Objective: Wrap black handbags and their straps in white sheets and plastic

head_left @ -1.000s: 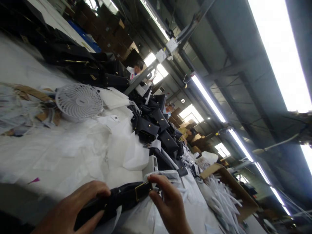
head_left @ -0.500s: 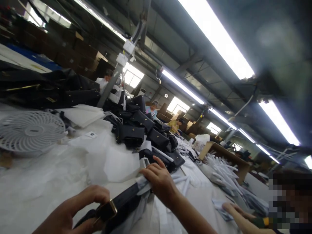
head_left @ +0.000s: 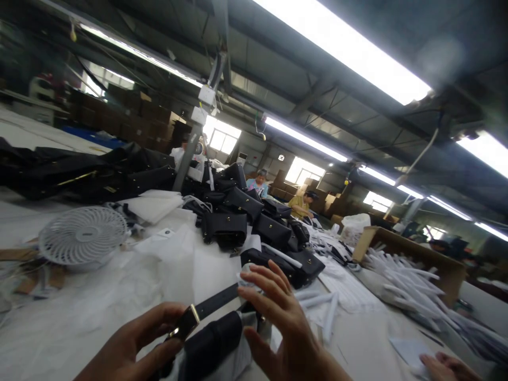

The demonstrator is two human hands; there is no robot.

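Note:
My left hand (head_left: 146,336) pinches a black strap (head_left: 216,301) close to its gold buckle (head_left: 194,316). The strap runs up to the right, and its far end passes behind the fingers of my right hand (head_left: 278,312). That hand is open, thumb and fingers apart, over the strap's end. Below the strap lies a black bag (head_left: 214,344), partly wrapped in thin whitish sheet; its lower part is out of view. Several black bags (head_left: 272,231) with small gold fittings are heaped just beyond my hands.
A white round fan (head_left: 83,235) stands at the left among white sheets (head_left: 159,264). On the right, a cardboard box (head_left: 413,259) spills white tubes (head_left: 405,286). A co-worker's hands (head_left: 448,365) hold a pale sheet at the lower right. A slanted post (head_left: 188,159) rises behind.
My right hand's fingers have spread and its thumb now shows apart from them. My left hand still holds the strap by the buckle. The view has turned left and tilted.

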